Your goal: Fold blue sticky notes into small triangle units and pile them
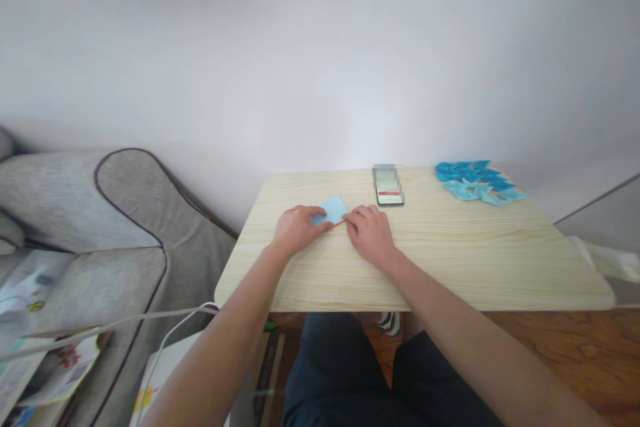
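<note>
A small light blue sheet of paper (335, 207) lies on the wooden-topped table, with an orange strip showing along its near edge. My left hand (300, 229) holds the paper's left side, thumb on the near edge and fingers over its surface. At the near right corner, the fingertips of my right hand (370, 233) press together on the paper, the other fingers curled. Just beyond my right hand lies a phone (390, 195), its screen lit and partly blurred out. Farther right are darker blue folded paper pieces (463, 171) and paler blue folded pieces (467, 189).
The table (450, 267) stands against a white wall (320, 67). On the left is a grey sofa (115, 213) bearing magazines (55, 373) and a plastic bag (35, 287). A white cable (167, 337) runs near the table's left corner. My legs are under the table.
</note>
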Motion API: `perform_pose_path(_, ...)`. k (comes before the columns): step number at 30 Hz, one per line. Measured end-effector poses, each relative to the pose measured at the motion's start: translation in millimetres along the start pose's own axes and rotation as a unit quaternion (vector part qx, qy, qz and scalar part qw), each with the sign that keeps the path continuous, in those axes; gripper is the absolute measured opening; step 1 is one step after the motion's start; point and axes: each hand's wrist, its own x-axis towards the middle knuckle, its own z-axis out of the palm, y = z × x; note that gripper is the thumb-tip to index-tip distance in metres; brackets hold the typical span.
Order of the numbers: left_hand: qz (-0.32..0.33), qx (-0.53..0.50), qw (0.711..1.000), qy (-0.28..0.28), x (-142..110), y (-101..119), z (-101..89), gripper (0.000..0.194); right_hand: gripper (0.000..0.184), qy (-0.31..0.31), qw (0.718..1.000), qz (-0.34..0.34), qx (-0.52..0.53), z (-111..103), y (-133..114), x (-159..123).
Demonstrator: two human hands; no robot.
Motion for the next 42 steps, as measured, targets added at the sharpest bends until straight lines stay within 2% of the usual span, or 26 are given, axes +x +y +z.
perform_pose_path(3, -0.003, 0.007, 1.0, -0.005, 0, 0, -1.7, 0.047, 0.029, -0.003, 1.0, 0.003, -0.005, 0, -1, 0)
perform_pose_path(32, -0.002, 0.008, 1.0, -0.014, -1, 4, -9.7, 0.043, 0.035, -0.006, 1.0, -0.004, -0.022, 0, -5, -2)
perform_pose_path(42, -0.023, -0.029, 0.999, 0.032, -4, 1, 0.7, 0.038, 0.033, 0.005, 1.0, -0.004, -0.009, 0, -4, -2)
